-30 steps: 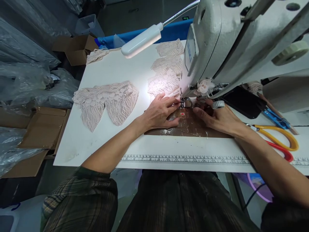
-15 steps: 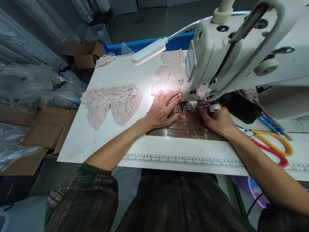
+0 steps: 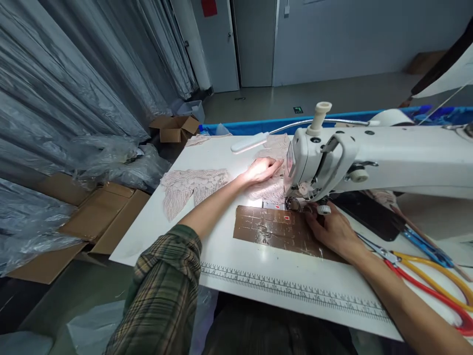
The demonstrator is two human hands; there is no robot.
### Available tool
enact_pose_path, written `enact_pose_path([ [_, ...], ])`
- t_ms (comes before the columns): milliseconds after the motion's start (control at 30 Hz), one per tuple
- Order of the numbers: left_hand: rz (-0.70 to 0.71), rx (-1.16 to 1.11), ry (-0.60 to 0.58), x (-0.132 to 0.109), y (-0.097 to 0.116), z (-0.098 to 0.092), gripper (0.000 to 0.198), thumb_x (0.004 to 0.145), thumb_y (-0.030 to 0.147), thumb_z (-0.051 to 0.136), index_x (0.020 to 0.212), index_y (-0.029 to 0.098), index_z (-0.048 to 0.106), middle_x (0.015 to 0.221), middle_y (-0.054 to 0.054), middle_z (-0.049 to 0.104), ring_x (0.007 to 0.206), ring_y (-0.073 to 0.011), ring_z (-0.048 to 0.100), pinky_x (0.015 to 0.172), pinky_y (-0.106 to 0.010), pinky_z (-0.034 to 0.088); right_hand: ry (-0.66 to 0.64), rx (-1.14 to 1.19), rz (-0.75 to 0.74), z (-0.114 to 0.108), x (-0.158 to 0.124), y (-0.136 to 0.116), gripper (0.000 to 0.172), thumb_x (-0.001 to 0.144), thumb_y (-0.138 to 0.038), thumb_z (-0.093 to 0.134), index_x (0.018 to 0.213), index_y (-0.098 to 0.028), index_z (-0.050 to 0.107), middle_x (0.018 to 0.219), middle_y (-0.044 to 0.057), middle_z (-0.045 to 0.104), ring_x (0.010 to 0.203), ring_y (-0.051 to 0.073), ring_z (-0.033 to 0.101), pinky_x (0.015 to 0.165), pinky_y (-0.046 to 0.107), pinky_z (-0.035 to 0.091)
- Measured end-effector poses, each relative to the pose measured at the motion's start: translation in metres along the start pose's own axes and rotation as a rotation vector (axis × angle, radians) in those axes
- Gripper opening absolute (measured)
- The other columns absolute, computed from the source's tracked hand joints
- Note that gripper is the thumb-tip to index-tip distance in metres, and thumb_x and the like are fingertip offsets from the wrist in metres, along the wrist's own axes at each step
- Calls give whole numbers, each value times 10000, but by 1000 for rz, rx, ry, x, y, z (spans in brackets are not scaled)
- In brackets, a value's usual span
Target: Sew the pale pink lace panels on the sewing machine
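Observation:
My left hand [image 3: 263, 170] reaches far out under the lamp [image 3: 250, 143], fingers stretched flat on a pale lace piece [image 3: 271, 190] that lies left of the white sewing machine [image 3: 369, 160]. My right hand [image 3: 330, 228] rests on the brown taped plate [image 3: 275, 228] just below the needle and presser foot [image 3: 292, 203], fingers curled close to the foot; what they pinch is hidden. Another pile of beige lace [image 3: 192, 185] lies on the white table [image 3: 207, 231] to the left of my arm.
Scissors with orange and red handles [image 3: 432, 278] and a blue tool [image 3: 424, 246] lie at the right. A ruler strip [image 3: 295, 291] runs along the table's near edge. Cardboard boxes [image 3: 107, 212] and plastic sheeting [image 3: 66, 98] stand at the left.
My head has lifted, so the room beyond the table shows. My left hand slid away from the needle, further out over the lace under the lamp. My right hand stayed by the presser foot.

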State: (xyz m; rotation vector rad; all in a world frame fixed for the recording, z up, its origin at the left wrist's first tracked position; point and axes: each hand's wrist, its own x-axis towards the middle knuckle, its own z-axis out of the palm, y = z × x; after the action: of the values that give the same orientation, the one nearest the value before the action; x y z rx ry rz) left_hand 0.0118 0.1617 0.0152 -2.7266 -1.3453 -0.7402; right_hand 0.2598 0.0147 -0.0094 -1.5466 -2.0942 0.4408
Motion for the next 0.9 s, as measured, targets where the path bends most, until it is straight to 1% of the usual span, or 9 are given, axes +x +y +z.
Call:
enact_pose_path([
  [67, -53, 6, -38, 11, -11, 0, 454, 1057, 324, 390, 740, 165, 675, 744, -73, 717, 660, -183, 669, 662, -326, 556, 2, 11, -8, 1, 0, 0, 235, 901, -388, 465, 721, -238, 453, 873, 83, 611, 641, 171, 561, 617, 327, 444],
  [167, -102, 36, -53, 14, -16, -4, 296, 1013, 367, 494, 1044, 162, 705, 1095, -135, 745, 966, -269, 705, 824, -424, 567, 1, 32, -21, 0, 0, 0, 259, 903, -402, 448, 705, -240, 407, 875, 80, 596, 653, 171, 543, 633, 333, 448],
  [233, -112, 59, -75, 7, -10, -8, 362, 999, 406, 511, 1239, 169, 644, 1298, -164, 676, 1161, -309, 652, 926, -476, 542, -4, 43, -35, -1, 0, 0, 268, 909, -419, 437, 712, -241, 399, 869, 73, 582, 646, 167, 521, 627, 331, 441],
  [333, -109, 97, -130, -20, 6, -17, 441, 1005, 430, 493, 1352, 170, 571, 1433, -185, 587, 1320, -323, 561, 1034, -495, 490, -6, 58, -53, -1, 1, 1, 258, 906, -426, 446, 732, -237, 416, 849, 61, 565, 637, 163, 498, 615, 324, 425],
  [467, -79, 60, -158, -74, 26, -34, 502, 998, 408, 541, 1445, 186, 479, 1535, -185, 490, 1411, -318, 482, 1149, -553, 379, 17, 71, -73, 0, 3, 4, 242, 880, -407, 462, 720, -225, 454, 798, 47, 558, 652, 164, 501, 636, 321, 415],
  [533, -79, 15, -126, -102, 31, -45, 466, 996, 369, 549, 1428, 202, 494, 1508, -165, 522, 1374, -300, 520, 1129, -541, 409, 24, 74, -84, 1, 4, 4, 236, 869, -399, 462, 739, -211, 519, 778, 46, 563, 654, 168, 509, 640, 322, 412],
  [700, -40, -63, 95, -157, 40, -64, 319, 986, 278, 556, 1280, 168, 614, 1301, -148, 657, 1212, -258, 632, 1021, -475, 522, 28, 82, -102, 0, 6, 3, 306, 865, -378, 466, 911, -169, 685, 812, 63, 625, 636, 166, 542, 646, 316, 448],
  [800, -32, -77, 175, -175, 48, -65, 206, 989, 257, 546, 1101, 180, 701, 1138, -101, 726, 1051, -216, 695, 916, -419, 570, 42, 81, -113, 0, 6, 1, 350, 855, -344, 480, 1028, -159, 722, 870, 84, 672, 672, 178, 576, 695, 328, 486],
  [900, -63, -43, 196, -180, 52, -64, 209, 973, 237, 550, 881, 202, 734, 950, -51, 760, 876, -188, 717, 861, -404, 567, 49, 81, -131, 0, 5, 1, 363, 854, -321, 492, 1080, -169, 731, 893, 92, 693, 726, 198, 612, 743, 343, 511],
])
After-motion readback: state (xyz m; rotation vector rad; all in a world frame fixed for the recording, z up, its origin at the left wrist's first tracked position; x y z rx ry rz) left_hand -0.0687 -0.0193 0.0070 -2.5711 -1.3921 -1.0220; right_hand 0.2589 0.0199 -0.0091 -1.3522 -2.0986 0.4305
